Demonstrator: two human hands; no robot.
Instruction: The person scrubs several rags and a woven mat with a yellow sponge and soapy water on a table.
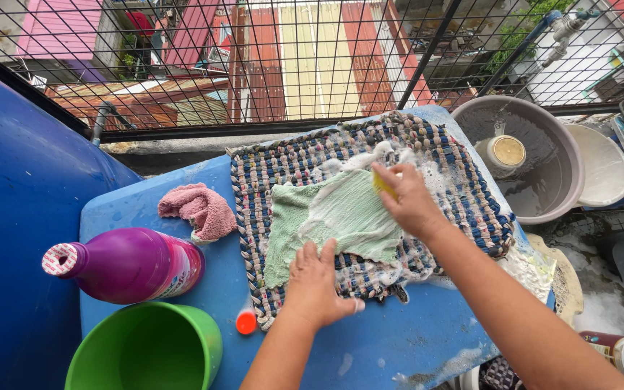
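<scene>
Scrubbing a soapy green cloth on a woven mat

Pressing down at the near edge, the left hand [317,283] lies flat with its fingers spread, palm on the lower corner of the green cloth [330,217] and partly on the woven mat [464,188] beneath it. It grips nothing; it simply pins the fabric against the surface. The right hand [406,198] sits further from the body and to the right, fingers curled and pinched around a small yellow scrubber [383,184], of which only a sliver shows between thumb and fingers. That hand rests on the cloth's upper right corner, where white suds [370,160] gather.

The cloth lies spread on the middle of the mat, its long axis running roughly from the near left to the far right, so the two hands sit at opposite ends of it: the left one holds the near end, the right one works the far end. Most of the cloth's open surface stretches to the left of the right hand and away from the left hand's fingertips.

The mat rests on a blue plastic top [399,347], which is wet and foamy. Left of the mat lie a crumpled pink rag [200,209], a purple bottle [128,263] on its side, its orange cap [246,322] just beside the mat's near corner, and a green bucket [182,339]. To the far right stands a grey basin [557,159] of water.
</scene>
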